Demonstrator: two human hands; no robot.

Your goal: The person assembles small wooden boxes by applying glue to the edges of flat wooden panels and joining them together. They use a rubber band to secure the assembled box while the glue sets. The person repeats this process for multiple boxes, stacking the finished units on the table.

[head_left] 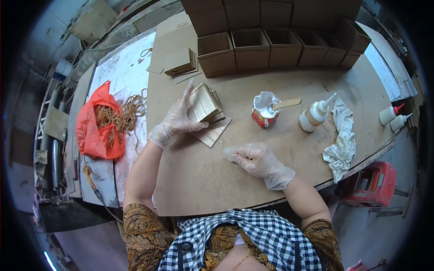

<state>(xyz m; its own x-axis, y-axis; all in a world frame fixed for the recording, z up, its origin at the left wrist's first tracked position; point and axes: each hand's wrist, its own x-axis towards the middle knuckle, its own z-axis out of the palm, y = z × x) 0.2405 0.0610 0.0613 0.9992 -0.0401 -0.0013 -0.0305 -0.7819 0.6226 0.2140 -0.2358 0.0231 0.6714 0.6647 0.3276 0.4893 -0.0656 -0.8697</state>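
My left hand [177, 118], in a clear thin glove, rests against a stack of small thin wooden boards [202, 105]. Its thumb lies along the near edge and its fingers stretch out along the left side. Under the stack, a loose wooden board [216, 132] sticks out toward me at an angle. My right hand [258, 163], gloved too, hovers over or rests on the brown table to the right of the boards. Its fingers are curled and pinched, with a whitish glove tip poking out; whatever they hold, if anything, is hidden.
Beyond my right hand stand an open tub of white paste [264, 118] with a wooden stick [287, 103], a squeeze bottle [313, 116] and a crumpled cloth [342, 135]. Wooden boxes [250, 58] line the back. A red bag [92, 131] of rubber bands lies left.
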